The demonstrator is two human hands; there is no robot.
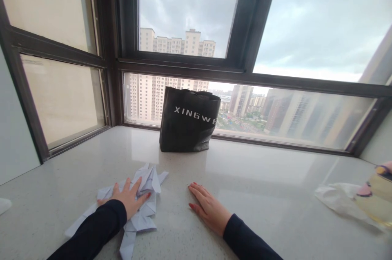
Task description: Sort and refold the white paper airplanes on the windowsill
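Several folded white papers [147,211] lie in a loose heap on the pale speckled sill [245,170], left of centre. My left hand [128,198] rests on top of the heap with its fingers spread. Right of the papers, my right hand [208,209] lies on the bare surface, palm down and fingers stretched out together, with nothing held. A black bag [190,121] with white lettering stands upright behind both hands, close to the window.
Dark window frames [183,68] rise behind the sill, with tall buildings outside. At the right edge are a crumpled white tissue [339,198] and a yellowish printed item [378,194]. A small white object [4,205] sits at the left edge.
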